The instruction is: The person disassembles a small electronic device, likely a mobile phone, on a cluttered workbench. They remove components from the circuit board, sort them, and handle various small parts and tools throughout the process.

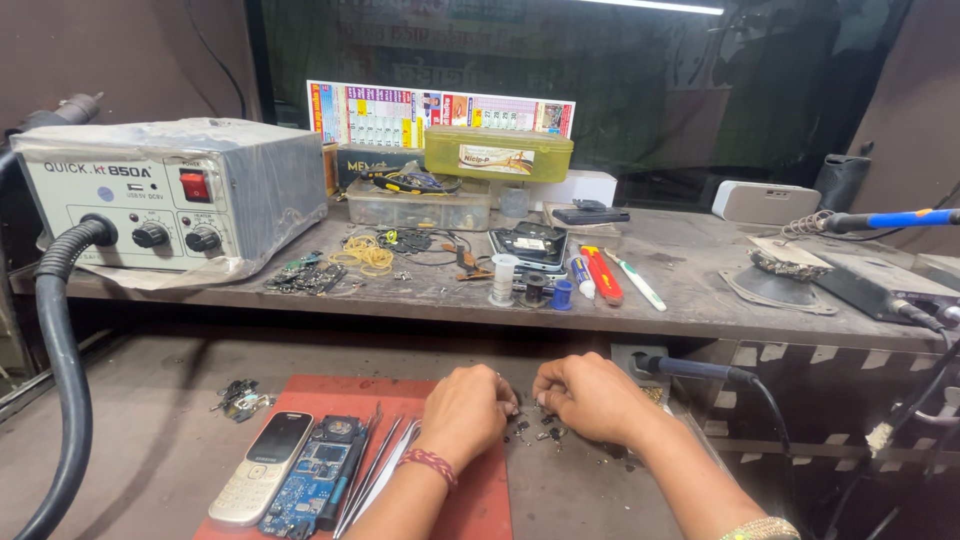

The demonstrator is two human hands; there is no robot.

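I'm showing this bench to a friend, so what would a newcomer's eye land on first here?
Probably the two hands, left hand and right hand, close together over tiny dark parts at the red mat's edge. Next, the grey hot-air station with its ribbed black hose on the shelf's left, then the phone and bare circuit board on the mat.

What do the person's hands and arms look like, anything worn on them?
Both forearms are bare, with no sleeves in view. The left hand has a red and white patterned thread band tied round its wrist. The right hand has a pale, beaded-looking bracelet further up the arm, near the bottom edge of the picture. No gloves; whether any rings are worn cannot be told.
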